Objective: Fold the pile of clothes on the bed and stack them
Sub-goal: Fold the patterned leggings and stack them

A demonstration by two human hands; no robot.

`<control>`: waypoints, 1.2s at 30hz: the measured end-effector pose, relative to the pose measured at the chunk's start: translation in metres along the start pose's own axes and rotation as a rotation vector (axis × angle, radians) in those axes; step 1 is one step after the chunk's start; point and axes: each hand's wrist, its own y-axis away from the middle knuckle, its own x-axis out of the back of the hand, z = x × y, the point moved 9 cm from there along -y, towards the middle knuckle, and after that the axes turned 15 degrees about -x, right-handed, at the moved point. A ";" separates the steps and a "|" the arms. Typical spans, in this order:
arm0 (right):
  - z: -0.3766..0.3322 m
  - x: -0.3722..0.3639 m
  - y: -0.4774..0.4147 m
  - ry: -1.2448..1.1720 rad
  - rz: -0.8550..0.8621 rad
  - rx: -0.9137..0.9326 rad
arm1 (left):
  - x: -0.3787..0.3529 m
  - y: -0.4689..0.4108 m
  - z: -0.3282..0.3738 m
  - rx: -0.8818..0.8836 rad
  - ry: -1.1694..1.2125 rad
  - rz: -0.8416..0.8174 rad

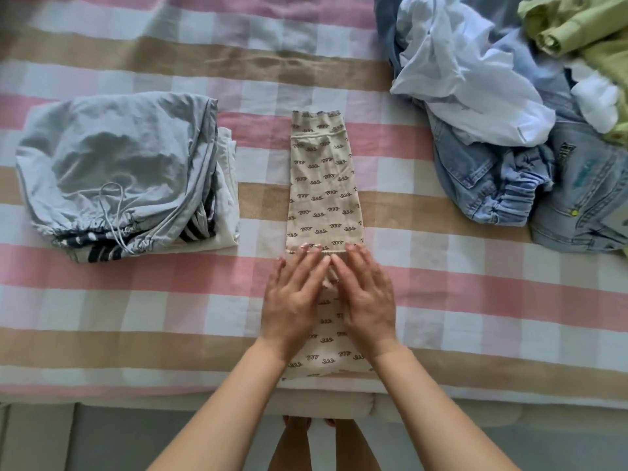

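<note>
Our left hand and right hand lie flat side by side, fingers straight and close together, on the near part of a long narrow beige cloth printed with small dark squiggles. They press it down and grip nothing. The fingertips reach a stitched hem that crosses the strip. The cloth lies mid-bed, running from 6 o'clock toward 12 o'clock on the pink, tan and white checked sheet. At 9 o'clock sits a folded stack, with a pale grey-blue drawstring garment on top and dark-and-white striped fabric and a white piece showing beneath. At 2 o'clock lies the unfolded pile: a thin white shirt over light blue denim jeans, and a yellow-green garment at its far edge.
</note>
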 end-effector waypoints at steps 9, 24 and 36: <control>0.009 -0.029 -0.017 0.115 -0.165 -0.017 | -0.031 0.000 -0.024 0.111 0.020 -0.197; 0.038 -0.069 -0.249 -0.475 -0.323 -0.693 | -0.029 -0.166 -0.187 0.819 0.618 0.262; -0.022 0.043 -0.162 -0.903 -0.442 -0.428 | 0.066 -0.125 -0.092 0.511 1.023 0.306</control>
